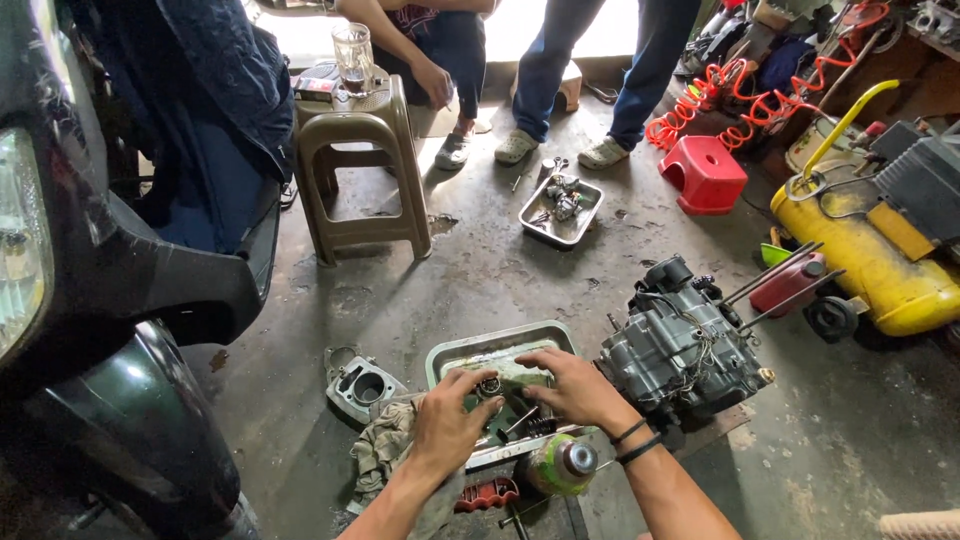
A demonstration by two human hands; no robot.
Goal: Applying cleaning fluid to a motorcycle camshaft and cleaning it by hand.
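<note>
My left hand (447,418) and my right hand (572,385) reach into a metal tray (497,344) on the concrete floor. The tray holds a greenish liquid and small metal parts. The fingers of both hands meet on a small ring-shaped metal part (490,385) over the tray. A grey motorcycle engine block (680,345) stands just right of my right hand. An engine cylinder (364,387) lies left of the tray, beside a dirty rag (385,450) under my left forearm.
A scooter (90,300) fills the left side. Further back stand a brown plastic stool (360,170) bearing a glass mug, a second tray of parts (561,210), a red low stool (704,173) and a yellow air compressor (870,250). Two people stand at the back.
</note>
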